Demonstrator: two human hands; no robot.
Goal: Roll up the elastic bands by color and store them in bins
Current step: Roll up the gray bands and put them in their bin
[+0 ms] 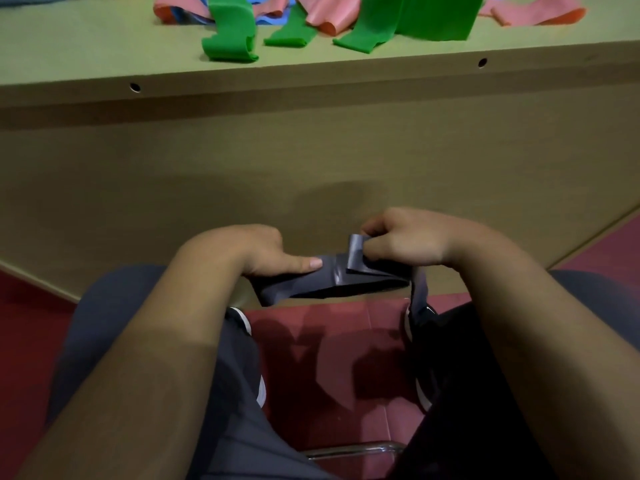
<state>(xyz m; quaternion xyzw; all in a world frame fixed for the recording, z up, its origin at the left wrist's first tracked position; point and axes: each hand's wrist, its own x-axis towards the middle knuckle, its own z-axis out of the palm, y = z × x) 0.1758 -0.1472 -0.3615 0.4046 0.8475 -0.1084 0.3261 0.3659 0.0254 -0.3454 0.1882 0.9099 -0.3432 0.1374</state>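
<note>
**Grey band held in both hands below the tabletop edge**

The person sits facing the wooden front panel (311, 161) of the desk, with both forearms reaching forward over the lap. The grey band (332, 284) is stretched between the two hands, low in front of the panel and well below the work surface. The left hand (266, 252) grips one stretch of it: the fingers curl underneath and the thumb lies straight along the top, pressing it flat. The right hand (405, 242) pinches a folded end of the same band between thumb and curled fingers, and that end stands up just above the flat stretch. A loose length of the band hangs from under the right hand toward the red floor (329, 341), beside a dark shoe (420, 317).

On the tabletop (86, 46) above lies a loose heap of unrolled bands: green bands (230, 39) nearest the edge, with pink bands (332, 12) and a blue band (272, 19) tangled behind them
</note>
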